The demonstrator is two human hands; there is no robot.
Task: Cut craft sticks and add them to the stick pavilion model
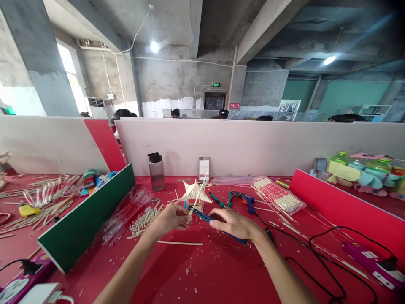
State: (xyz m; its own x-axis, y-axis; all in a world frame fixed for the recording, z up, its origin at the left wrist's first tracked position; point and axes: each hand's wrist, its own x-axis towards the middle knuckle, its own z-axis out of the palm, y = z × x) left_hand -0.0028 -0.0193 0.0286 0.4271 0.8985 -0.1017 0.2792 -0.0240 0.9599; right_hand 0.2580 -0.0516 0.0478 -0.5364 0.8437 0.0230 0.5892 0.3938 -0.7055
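While one stick (pixel 197 199) in left hand (pixel 172 219), one blue tool (pixel 203 215) in right hand (pixel 233 223).

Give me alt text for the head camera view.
A person's left hand holds a thin pale stick near a long blue tool in the right hand, over a red table. Beyond stands a small stick-built model.
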